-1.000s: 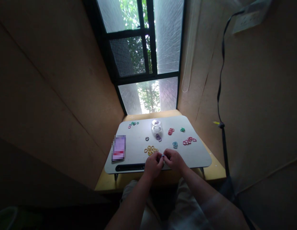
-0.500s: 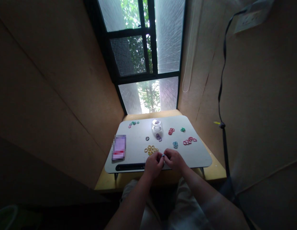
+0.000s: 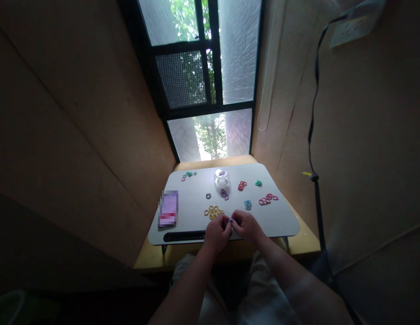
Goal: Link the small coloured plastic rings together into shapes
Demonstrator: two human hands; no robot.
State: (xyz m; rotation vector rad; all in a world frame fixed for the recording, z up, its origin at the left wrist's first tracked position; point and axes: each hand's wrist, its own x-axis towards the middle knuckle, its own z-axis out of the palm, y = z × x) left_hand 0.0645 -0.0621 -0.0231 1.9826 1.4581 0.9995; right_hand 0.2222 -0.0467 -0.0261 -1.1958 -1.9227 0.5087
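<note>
My left hand (image 3: 218, 231) and my right hand (image 3: 245, 225) meet over the front edge of a white lap table. Pinched between the fingertips of both is a small blue ring (image 3: 231, 220), mostly covered by the fingers. Just beyond my left hand lies a cluster of yellow rings (image 3: 214, 211). Blue rings (image 3: 248, 205) are grouped past my right hand, with pink rings (image 3: 268, 199) farther right. Purple rings (image 3: 224, 194) and a dark ring (image 3: 208, 196) lie behind the yellow ones.
A clear round container (image 3: 222, 180) stands toward the back of the white table (image 3: 192, 203). Red rings (image 3: 242, 185) and green rings (image 3: 259, 183) lie at right, mixed rings (image 3: 188, 174) at back left. A blurred-out purple rectangular item (image 3: 168, 208) rests left, near a black slot (image 3: 183, 236).
</note>
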